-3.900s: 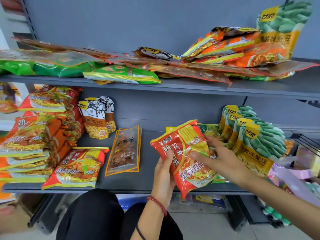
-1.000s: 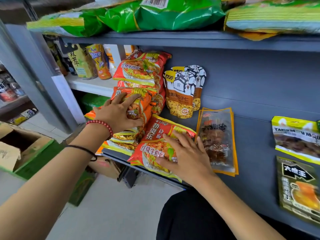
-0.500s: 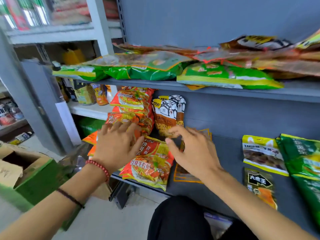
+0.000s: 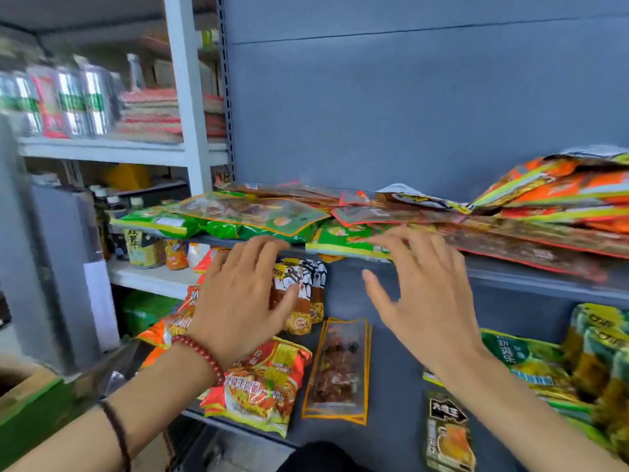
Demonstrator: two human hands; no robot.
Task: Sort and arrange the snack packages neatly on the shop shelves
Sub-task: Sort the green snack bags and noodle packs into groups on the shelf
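1. Both hands were held up before the edge of the upper shelf [image 4: 531,283]. The left hand [image 4: 238,298] and the right hand [image 4: 429,301] were spread, with the fingers apart, and nothing was pinched or held by either.
2. The packs [image 4: 561,195] were found in two places: a loose heap [image 4: 391,212] on the upper shelf, and smaller groups laid on the lower shelf [image 4: 391,403].
3. A risk was judged at the front of the heap. A green pack [image 4: 347,241] and a red-edged pouch [image 4: 544,257] were hanging over the shelf edge, so they could be knocked down if the heap were touched carelessly.
4. The packs in the heap were laid across one another. It was judged that several could slide out together when only one was drawn.
5. Much of the view was blurred and the labels could hardly be read. Kinds of similar colour could therefore be mixed by mistake.
6. A noodle pack [image 4: 262,383] was lying at the very front of the lower shelf, under the left wrist. It could be swept off by a forearm.
7. The packs were seen as thin, glossy and crinkled: green ones, orange ones, and a clear pouch [image 4: 340,366] with orange edges that was lying flat. They were judged to be light and slippery.
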